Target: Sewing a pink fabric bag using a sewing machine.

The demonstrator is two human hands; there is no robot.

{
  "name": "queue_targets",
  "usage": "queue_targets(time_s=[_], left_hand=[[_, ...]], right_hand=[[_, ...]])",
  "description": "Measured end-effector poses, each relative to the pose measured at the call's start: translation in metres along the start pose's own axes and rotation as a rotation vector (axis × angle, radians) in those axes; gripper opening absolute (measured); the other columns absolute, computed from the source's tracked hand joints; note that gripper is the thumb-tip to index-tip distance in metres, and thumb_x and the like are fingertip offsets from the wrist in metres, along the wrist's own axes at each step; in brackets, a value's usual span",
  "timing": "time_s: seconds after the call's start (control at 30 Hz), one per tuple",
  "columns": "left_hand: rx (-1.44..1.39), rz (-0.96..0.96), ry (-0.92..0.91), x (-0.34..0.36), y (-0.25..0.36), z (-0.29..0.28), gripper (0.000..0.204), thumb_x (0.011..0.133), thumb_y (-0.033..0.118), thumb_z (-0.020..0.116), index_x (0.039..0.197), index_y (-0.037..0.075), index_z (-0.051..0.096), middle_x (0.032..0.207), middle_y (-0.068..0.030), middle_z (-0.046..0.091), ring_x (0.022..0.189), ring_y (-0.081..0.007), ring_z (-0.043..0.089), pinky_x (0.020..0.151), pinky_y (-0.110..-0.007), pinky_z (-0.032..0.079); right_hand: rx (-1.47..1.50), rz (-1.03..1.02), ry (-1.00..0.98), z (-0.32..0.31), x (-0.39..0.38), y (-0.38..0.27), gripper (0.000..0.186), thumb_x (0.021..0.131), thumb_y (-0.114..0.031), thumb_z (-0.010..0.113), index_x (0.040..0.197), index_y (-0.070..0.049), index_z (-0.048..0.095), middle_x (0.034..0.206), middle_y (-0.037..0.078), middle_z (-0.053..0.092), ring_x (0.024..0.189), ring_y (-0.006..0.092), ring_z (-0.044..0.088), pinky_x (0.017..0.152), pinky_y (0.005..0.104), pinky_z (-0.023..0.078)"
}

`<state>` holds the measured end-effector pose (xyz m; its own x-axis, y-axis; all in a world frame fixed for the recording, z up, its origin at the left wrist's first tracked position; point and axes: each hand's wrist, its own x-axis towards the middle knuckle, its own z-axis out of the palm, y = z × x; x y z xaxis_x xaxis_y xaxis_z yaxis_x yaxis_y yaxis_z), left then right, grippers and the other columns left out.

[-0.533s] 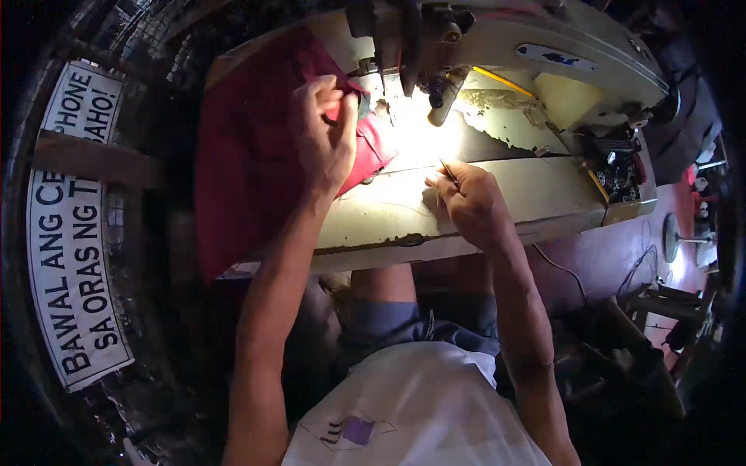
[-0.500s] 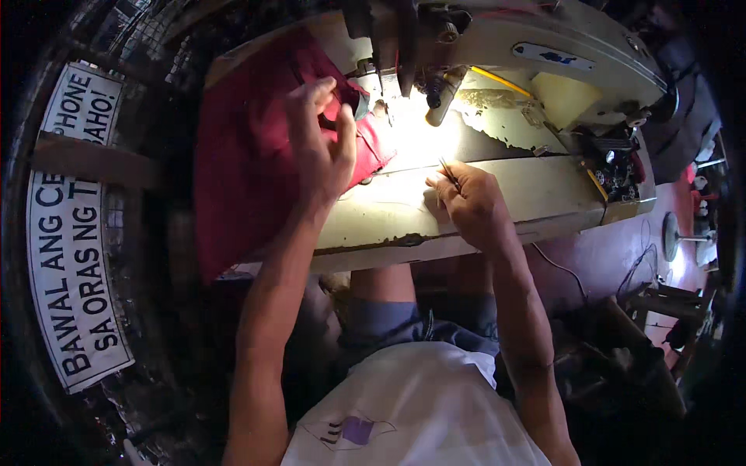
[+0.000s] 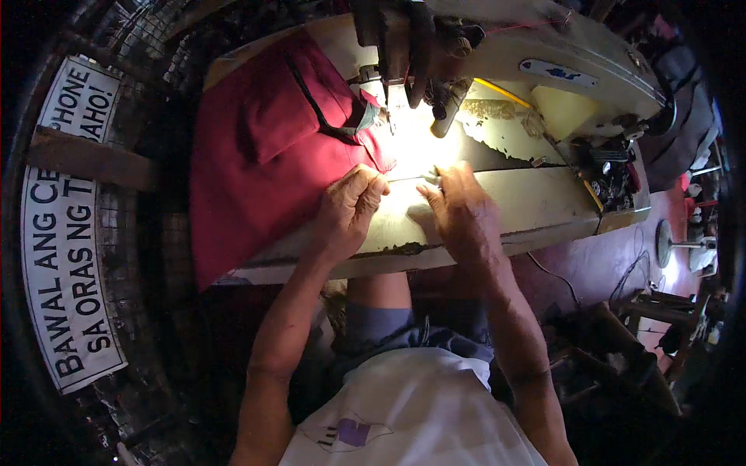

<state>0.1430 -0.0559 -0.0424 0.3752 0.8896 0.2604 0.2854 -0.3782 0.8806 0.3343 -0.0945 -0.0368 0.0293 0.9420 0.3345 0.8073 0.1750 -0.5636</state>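
Observation:
Dark red fabric (image 3: pixel 256 179) covers the left of the sewing machine table (image 3: pixel 536 190), with a dark strip (image 3: pixel 312 97) along a fold and a grey-green patch (image 3: pixel 368 116) by the needle area. My left hand (image 3: pixel 347 211) is closed in a pinch beside the cloth's near right corner; whatever lies between its fingertips is too small to make out. A short way to the right, my right hand (image 3: pixel 465 208) is closed with its fingertips turned toward the left hand. A thin metal tool (image 3: pixel 434 174) shows faintly at those fingertips, partly lost in glare.
The sewing machine's head (image 3: pixel 404 46) and pale arm (image 3: pixel 559 58) stand over the table's far side, its lamp lighting the needle area. A yellow strip (image 3: pixel 503 91) lies beneath the arm. Small dark parts (image 3: pixel 610 167) sit at the right end. Wire mesh and a sign (image 3: pixel 70 272) are at left.
My left hand has come down from above the red fabric to its near corner and closed from an open spread. My right hand has turned, and its tool shows less.

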Motion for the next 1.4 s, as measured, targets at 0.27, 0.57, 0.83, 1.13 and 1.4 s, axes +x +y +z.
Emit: queue_targets(time_s=[0.27, 0.57, 0.83, 1.13, 1.4], left_hand=[[-0.021, 0.001, -0.051, 0.003, -0.006, -0.004, 0.019, 0.102, 0.016, 0.052, 0.089, 0.002, 0.055, 0.075, -0.0089, 0.052, 0.065, -0.0179, 0.052, 0.061, -0.031, 0.043], [-0.192, -0.089, 0.035, 0.001, -0.005, -0.003, 0.025, 0.104, 0.018, 0.048, 0.085, 0.004, 0.054, 0.075, -0.0029, 0.050, 0.063, -0.0102, 0.044, 0.061, -0.027, 0.040], [-0.178, -0.114, -0.147, 0.005, -0.005, -0.006, 0.021, 0.100, 0.016, 0.053, 0.083, 0.005, 0.053, 0.072, -0.0036, 0.048, 0.061, -0.0156, 0.046, 0.063, -0.031, 0.041], [0.038, 0.220, -0.283, -0.040, 0.013, -0.011, 0.013, 0.084, 0.010, 0.062, 0.075, 0.004, 0.055, 0.076, -0.0124, 0.055, 0.073, -0.0316, 0.055, 0.072, -0.041, 0.045], [0.649, 0.147, 0.273, -0.016, -0.001, -0.028, 0.023, 0.081, 0.005, 0.068, 0.103, 0.002, 0.062, 0.101, -0.0111, 0.059, 0.094, -0.0300, 0.060, 0.085, -0.043, 0.049]], right_hand=[[0.072, -0.069, 0.084, 0.029, 0.009, -0.007, 0.028, 0.090, -0.020, 0.067, 0.112, -0.004, 0.063, 0.088, 0.016, 0.065, 0.075, 0.0350, 0.064, 0.066, 0.0441, 0.052], [0.081, -0.098, 0.125, 0.026, 0.000, -0.007, 0.025, 0.088, -0.022, 0.068, 0.105, -0.004, 0.061, 0.084, 0.017, 0.060, 0.072, 0.0357, 0.062, 0.060, 0.0447, 0.052], [-0.007, -0.062, 0.129, 0.042, 0.010, -0.009, 0.016, 0.087, -0.018, 0.066, 0.097, -0.006, 0.064, 0.077, 0.015, 0.062, 0.065, 0.0324, 0.062, 0.057, 0.0435, 0.050], [0.000, -0.087, 0.157, 0.028, -0.003, -0.004, 0.020, 0.085, -0.014, 0.068, 0.102, -0.005, 0.064, 0.082, 0.015, 0.061, 0.068, 0.0322, 0.062, 0.060, 0.0416, 0.050], [0.028, -0.023, 0.142, 0.024, -0.012, -0.001, 0.022, 0.084, -0.012, 0.072, 0.102, -0.003, 0.062, 0.087, 0.014, 0.058, 0.072, 0.0308, 0.061, 0.062, 0.0394, 0.050]])
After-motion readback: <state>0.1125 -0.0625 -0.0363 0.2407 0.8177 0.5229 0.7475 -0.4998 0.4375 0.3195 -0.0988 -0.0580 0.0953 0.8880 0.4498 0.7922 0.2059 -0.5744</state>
